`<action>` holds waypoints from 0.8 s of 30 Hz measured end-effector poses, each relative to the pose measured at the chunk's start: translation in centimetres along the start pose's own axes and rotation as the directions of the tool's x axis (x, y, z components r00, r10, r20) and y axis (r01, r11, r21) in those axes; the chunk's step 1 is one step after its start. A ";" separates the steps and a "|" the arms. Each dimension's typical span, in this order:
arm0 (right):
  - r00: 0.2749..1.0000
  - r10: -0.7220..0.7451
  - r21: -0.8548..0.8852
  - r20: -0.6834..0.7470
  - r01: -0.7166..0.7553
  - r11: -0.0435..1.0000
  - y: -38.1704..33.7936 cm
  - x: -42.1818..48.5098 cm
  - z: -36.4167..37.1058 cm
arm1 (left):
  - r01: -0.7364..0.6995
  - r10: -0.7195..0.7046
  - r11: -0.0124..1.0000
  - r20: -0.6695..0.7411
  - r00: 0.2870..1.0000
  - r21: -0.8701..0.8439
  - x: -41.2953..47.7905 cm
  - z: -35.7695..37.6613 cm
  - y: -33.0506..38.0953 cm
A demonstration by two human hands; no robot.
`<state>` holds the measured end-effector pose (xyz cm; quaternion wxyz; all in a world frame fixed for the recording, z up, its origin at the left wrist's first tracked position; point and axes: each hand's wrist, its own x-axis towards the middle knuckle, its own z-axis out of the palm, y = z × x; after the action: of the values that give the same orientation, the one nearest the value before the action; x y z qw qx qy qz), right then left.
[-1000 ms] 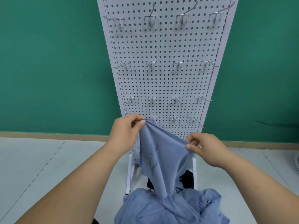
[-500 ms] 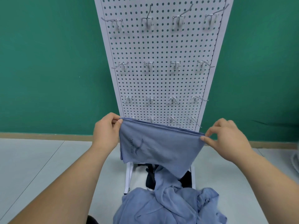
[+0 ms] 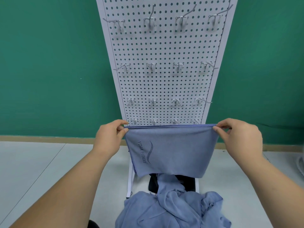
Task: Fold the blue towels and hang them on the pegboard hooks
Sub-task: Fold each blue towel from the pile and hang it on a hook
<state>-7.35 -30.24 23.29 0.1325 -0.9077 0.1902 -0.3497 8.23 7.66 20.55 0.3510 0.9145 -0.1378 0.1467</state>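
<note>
I'm pinching the blue towel [image 3: 171, 150] taut below the pegboard [image 3: 164, 79], left hand [image 3: 109, 137] and right hand [image 3: 238, 137] gripping its corners (long edge level), hooks [image 3: 153, 102] directly above.

1 pegboard [image 3: 164, 46], 12 o'clock. 16 hooks [image 3: 149, 22] on it, four rows of four. 1 spread towel [image 3: 172, 150], centre. 1 heap [image 3: 172, 209] of blue towels, 6 o'clock; number in it cannot be told. 2 hands: left hand [image 3: 108, 137] at the towel's 9 o'clock, right hand [image 3: 240, 137] at its 3 o'clock.
</note>
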 end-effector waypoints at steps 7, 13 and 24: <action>0.994 0.008 0.002 0.110 -0.008 1.000 0.0 -0.1 1.1 | 0.058 -0.058 0.998 -0.008 0.998 -0.028 0.2 0.2 0.3; 0.856 0.282 0.703 0.434 -0.518 0.488 -1.1 -0.2 0.8 | 0.264 -0.286 0.781 0.052 0.957 -0.565 0.3 -0.3 0.8; 0.769 0.441 0.807 0.463 -0.572 0.150 -4.1 -0.5 0.3 | 0.434 -0.488 0.564 0.140 0.862 -0.702 -0.7 1.3 5.4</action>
<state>-6.45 -26.29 24.32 0.7359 -0.5690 0.2445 -0.2735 5.94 3.03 22.59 0.7072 0.7031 0.0721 0.0170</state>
